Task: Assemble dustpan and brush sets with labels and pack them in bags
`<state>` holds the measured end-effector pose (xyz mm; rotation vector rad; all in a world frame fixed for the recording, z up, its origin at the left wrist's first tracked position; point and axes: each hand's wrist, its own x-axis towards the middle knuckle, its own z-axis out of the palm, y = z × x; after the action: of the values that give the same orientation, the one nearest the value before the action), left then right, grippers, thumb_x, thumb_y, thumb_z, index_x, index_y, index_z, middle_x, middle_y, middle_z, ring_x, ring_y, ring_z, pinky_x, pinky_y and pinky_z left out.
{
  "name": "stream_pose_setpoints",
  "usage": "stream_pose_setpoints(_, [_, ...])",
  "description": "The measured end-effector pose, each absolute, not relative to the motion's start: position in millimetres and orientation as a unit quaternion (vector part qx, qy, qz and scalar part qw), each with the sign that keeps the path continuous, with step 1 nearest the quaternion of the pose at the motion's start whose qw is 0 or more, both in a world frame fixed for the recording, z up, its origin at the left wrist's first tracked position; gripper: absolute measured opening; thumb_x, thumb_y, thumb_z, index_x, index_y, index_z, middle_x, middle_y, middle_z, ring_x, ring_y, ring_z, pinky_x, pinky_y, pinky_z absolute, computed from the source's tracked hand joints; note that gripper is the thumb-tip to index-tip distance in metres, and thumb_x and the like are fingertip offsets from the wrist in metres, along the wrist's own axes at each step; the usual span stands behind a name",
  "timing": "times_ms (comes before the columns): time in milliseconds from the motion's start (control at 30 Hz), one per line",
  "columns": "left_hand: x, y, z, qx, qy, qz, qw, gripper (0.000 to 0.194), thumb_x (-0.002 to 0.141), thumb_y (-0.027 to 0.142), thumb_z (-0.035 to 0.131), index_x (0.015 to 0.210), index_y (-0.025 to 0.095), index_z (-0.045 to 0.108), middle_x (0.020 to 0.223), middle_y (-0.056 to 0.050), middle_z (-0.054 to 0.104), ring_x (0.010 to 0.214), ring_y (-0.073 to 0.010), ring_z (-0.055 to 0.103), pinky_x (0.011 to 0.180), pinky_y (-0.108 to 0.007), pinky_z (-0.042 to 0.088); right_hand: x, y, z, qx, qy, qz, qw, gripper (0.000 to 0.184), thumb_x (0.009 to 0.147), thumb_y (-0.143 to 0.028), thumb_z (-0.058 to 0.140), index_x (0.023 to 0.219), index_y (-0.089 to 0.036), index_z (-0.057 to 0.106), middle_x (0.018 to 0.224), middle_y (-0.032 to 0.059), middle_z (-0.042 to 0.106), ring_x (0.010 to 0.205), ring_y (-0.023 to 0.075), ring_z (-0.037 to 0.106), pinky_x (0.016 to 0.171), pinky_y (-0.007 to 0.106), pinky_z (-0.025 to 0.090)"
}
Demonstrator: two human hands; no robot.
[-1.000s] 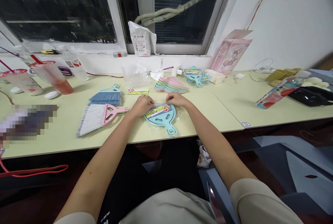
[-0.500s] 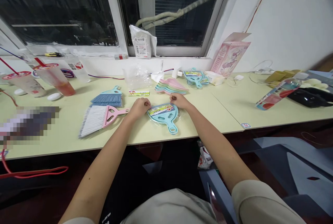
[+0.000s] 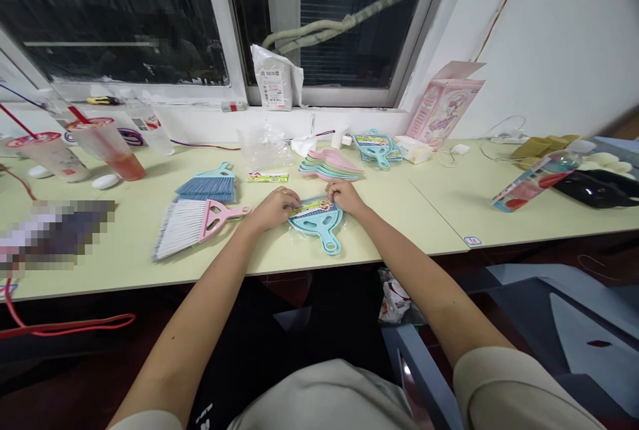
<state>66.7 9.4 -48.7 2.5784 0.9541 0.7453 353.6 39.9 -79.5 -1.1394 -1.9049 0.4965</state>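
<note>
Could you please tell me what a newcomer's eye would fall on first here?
Probably the light-blue dustpan set in clear wrap near the table's front edge, with the left hand and right hand at its upper corners. Next might come the white-bristled brush with a pink handle, lying to its left, and the pink illustrated box standing at the back right.

Surroundings, left to right
My feed shows two red-strawed cups [image 3: 110, 150] far left; a white package [image 3: 276, 86] on the window ledge [image 3: 349, 118]; an open pink box [image 3: 444, 112] by the wall [image 3: 559, 50]; a printed bottle [image 3: 535, 181] beside a glossy black item [image 3: 594, 186].
</note>
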Motion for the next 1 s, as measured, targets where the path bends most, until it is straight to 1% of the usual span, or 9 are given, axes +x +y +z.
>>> stream_pose_setpoints(67, [68,8,-47,0.896,0.320,0.261,0.166,0.042,0.078,0.002,0.050,0.095,0.024,0.081,0.117,-0.005,0.077,0.118,-0.0236,0.063,0.108,-0.039,0.049,353,39,-78,-0.446,-0.772,0.186,0.414,0.026,0.058,-0.006,0.045,0.051,-0.022,0.065,0.095,0.0071,0.072,0.097,0.0229,0.066,0.095,0.037,0.048])
stream_pose_setpoints(167, [71,3,-43,0.896,0.329,0.239,0.177,0.044,0.076,0.001,0.049,0.096,0.025,0.080,0.114,-0.004,0.079,0.117,-0.0242,0.064,0.111,-0.042,0.047,353,37,-72,-0.438,-0.796,0.160,0.387,0.027,0.057,-0.003,0.047,0.048,-0.022,0.062,0.089,0.0064,0.074,0.096,0.0242,0.064,0.098,0.039,0.047])
stream_pose_setpoints(300, [75,-5,-37,0.890,0.368,0.216,0.162,0.054,0.076,0.002,0.048,0.114,0.026,0.078,0.115,-0.006,0.078,0.118,-0.0274,0.060,0.111,-0.046,0.043,352,30,-63,-0.413,-0.835,0.104,0.348,0.029,0.060,0.003,0.047,0.053,-0.021,0.062,0.086,0.0075,0.075,0.099,0.0254,0.063,0.093,0.037,0.045])
stream_pose_setpoints(400, [77,-5,-37,0.894,0.365,0.210,0.155,0.060,0.079,0.002,0.047,0.124,0.028,0.075,0.117,-0.005,0.077,0.116,-0.0277,0.059,0.108,-0.045,0.042,350,26,-58,-0.423,-0.848,0.057,0.313,0.045,0.064,0.008,0.048,0.084,-0.020,0.077,0.088,0.0067,0.076,0.102,0.0259,0.062,0.094,0.036,0.042])
stream_pose_setpoints(467, [78,-3,-38,0.902,0.354,0.198,0.144,0.061,0.079,0.001,0.046,0.122,0.029,0.077,0.117,-0.006,0.076,0.114,-0.0280,0.060,0.107,-0.044,0.042,349,24,-54,-0.429,-0.859,0.037,0.277,0.059,0.066,0.009,0.049,0.109,-0.020,0.079,0.088,0.0061,0.076,0.105,0.0266,0.061,0.094,0.037,0.039])
stream_pose_setpoints(500, [78,-2,-39,0.906,0.350,0.192,0.138,0.061,0.079,0.000,0.046,0.121,0.029,0.079,0.117,-0.006,0.076,0.114,-0.0281,0.061,0.106,-0.044,0.042,348,24,-53,-0.426,-0.868,0.030,0.254,0.061,0.068,0.009,0.050,0.113,-0.019,0.080,0.088,0.0065,0.076,0.106,0.0273,0.060,0.094,0.037,0.038])
stream_pose_setpoints(667, [78,5,-45,0.914,0.344,0.181,0.116,0.066,0.078,0.000,0.045,0.120,0.034,0.082,0.113,-0.006,0.073,0.110,-0.0285,0.062,0.100,-0.041,0.043,348,28,-46,-0.409,-0.899,0.017,0.154,0.046,0.074,0.004,0.053,0.097,-0.019,0.086,0.089,0.0100,0.077,0.104,0.0290,0.056,0.091,0.041,0.035])
stream_pose_setpoints(867, [77,9,-51,0.918,0.347,0.157,0.111,0.064,0.087,0.005,0.044,0.128,0.040,0.079,0.089,-0.006,0.069,0.097,-0.0294,0.057,0.091,-0.039,0.042,342,24,-40,-0.443,-0.884,0.042,0.147,0.041,0.080,0.000,0.053,0.094,-0.019,0.087,0.101,0.0088,0.081,0.105,0.0291,0.058,0.093,0.042,0.036])
stream_pose_setpoints(1000, [77,8,-49,0.917,0.355,0.145,0.111,0.064,0.090,0.007,0.043,0.132,0.040,0.078,0.086,-0.007,0.068,0.095,-0.0285,0.055,0.090,-0.038,0.040,333,11,-36,-0.446,-0.884,-0.006,0.143,0.030,0.089,-0.010,0.055,0.081,-0.017,0.083,0.095,0.0119,0.080,0.105,0.0306,0.057,0.093,0.044,0.034])
